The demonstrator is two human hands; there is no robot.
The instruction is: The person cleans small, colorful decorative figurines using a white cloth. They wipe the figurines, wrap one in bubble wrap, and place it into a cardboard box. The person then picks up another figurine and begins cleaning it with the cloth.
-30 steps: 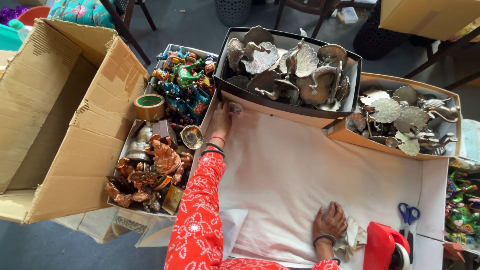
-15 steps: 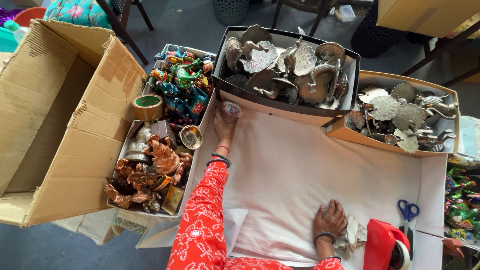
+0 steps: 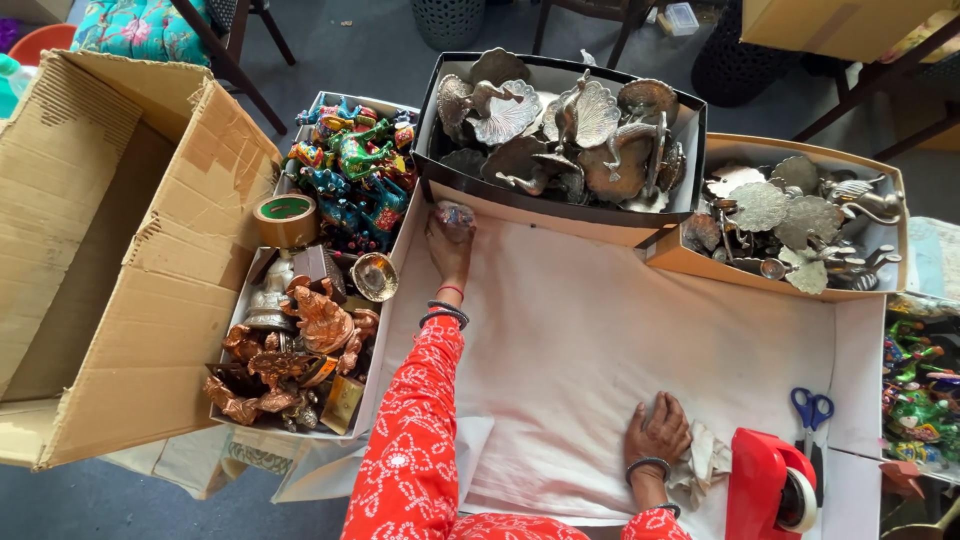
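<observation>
— Left hand?
— Fingers closed on a small clear crinkled wrapped item, at the white sheet's far corner.
— Right hand?
— Flat, fingers spread on the sheet's near edge, holding nothing.

— Where did the boxes sit?
— Metal-figure boxes lay behind the paper sheet; the cardboard carton stood left.
— And the scissors?
— Right, beside the tape dispenser.

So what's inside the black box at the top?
The black box is heaped with silvery metal peacock figures with fanned tails, piled on each other. Whatever lies beneath the top layer, and the box's bottom, is covered.
</observation>
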